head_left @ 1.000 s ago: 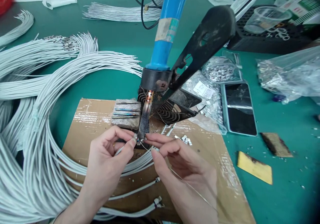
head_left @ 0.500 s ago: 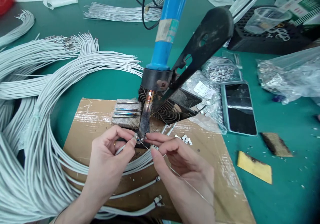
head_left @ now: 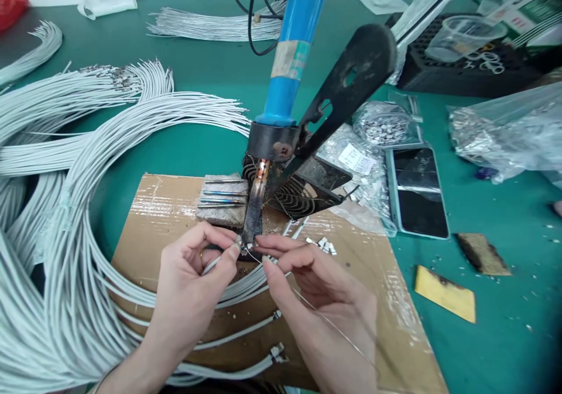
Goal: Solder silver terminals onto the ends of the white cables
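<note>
My left hand (head_left: 193, 277) pinches the end of a white cable (head_left: 211, 264) just below the tip of a blue-handled soldering iron (head_left: 287, 60). The iron hangs tip-down in a black metal stand (head_left: 346, 89). Between the thumb and fingers of my right hand (head_left: 320, 294) runs a thin solder wire (head_left: 333, 325), its end reaching in at the iron's tip. A tiny metal connector piece (head_left: 249, 246) sits at that tip, partly hidden by fingertips. Finished-looking cable ends with connectors (head_left: 277, 353) lie below my hands.
A large bundle of white cables (head_left: 79, 218) fills the left. Cardboard (head_left: 149, 206) lies under my hands, with small metal connectors (head_left: 324, 245) on it. To the right are a phone (head_left: 419, 192), a yellow sponge (head_left: 445, 293), plastic bags of parts (head_left: 381, 123) and a black crate (head_left: 465, 81).
The view has shifted very slightly. Both hands keep their hold at the iron's tip, with hardly any visible movement.
</note>
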A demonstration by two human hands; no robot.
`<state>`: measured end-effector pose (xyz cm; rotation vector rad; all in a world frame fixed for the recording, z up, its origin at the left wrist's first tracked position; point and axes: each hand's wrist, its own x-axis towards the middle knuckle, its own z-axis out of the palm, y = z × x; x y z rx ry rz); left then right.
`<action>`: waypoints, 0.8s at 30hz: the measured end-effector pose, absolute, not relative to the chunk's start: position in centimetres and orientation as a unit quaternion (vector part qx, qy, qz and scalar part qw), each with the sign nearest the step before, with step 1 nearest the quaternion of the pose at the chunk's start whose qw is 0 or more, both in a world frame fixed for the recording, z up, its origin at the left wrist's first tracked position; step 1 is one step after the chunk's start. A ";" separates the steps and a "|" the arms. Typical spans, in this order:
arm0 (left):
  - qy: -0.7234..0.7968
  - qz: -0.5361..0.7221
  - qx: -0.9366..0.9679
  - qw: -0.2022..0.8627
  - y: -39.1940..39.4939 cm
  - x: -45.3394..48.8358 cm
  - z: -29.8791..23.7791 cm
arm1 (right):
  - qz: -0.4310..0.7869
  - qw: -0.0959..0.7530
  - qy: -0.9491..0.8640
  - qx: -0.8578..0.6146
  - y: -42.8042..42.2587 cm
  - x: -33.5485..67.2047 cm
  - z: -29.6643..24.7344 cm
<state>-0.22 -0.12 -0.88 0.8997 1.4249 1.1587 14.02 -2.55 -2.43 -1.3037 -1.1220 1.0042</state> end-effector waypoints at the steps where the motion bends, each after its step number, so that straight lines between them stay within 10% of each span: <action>1: 0.594 0.485 0.377 0.520 -0.1 -0.2 -0.9 | 0.424 0.544 -0.473 -0.549 -2.6 14.0 -2.4; 24: 0.588 0.480 0.400 0.514 -0.3 -0.7 -1.1 | 0.420 0.547 -0.469 -0.552 -2.5 14.0 -2.2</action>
